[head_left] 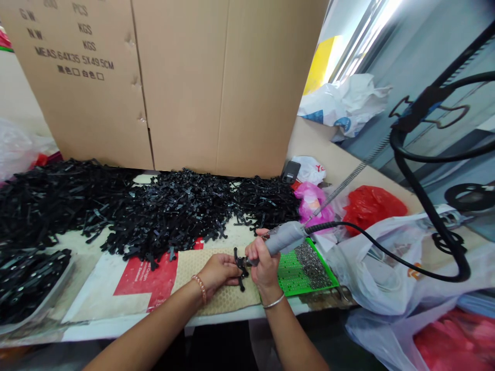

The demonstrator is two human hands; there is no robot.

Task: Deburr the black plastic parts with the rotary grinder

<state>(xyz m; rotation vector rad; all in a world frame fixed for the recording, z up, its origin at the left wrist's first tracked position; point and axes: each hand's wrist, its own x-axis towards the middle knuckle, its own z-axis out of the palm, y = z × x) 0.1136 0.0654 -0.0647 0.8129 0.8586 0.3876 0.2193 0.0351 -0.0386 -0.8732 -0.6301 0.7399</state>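
My left hand (219, 273) pinches a small black plastic part (240, 270) with several arms above a tan textured mat (193, 268). Closed around a grey electric screwdriver (286, 237), my right hand (264, 262) tilts it so its tip meets the black part. A coiled spring (344, 186) and a black cable (359, 229) run from the tool's rear end. To the right of that hand, a bright green tray (288, 278) holds many small metal screws (309, 260). Whether a screw sits at the tool's tip is too small to see.
Heaps of black parts (174, 206) cover the back of the table before a tall cardboard box (181, 93). A white tub (58, 293) of black parts stands at left. Plastic bags, including a red one (371, 206), crowd the right. A thick black cable (421, 206) hangs there.
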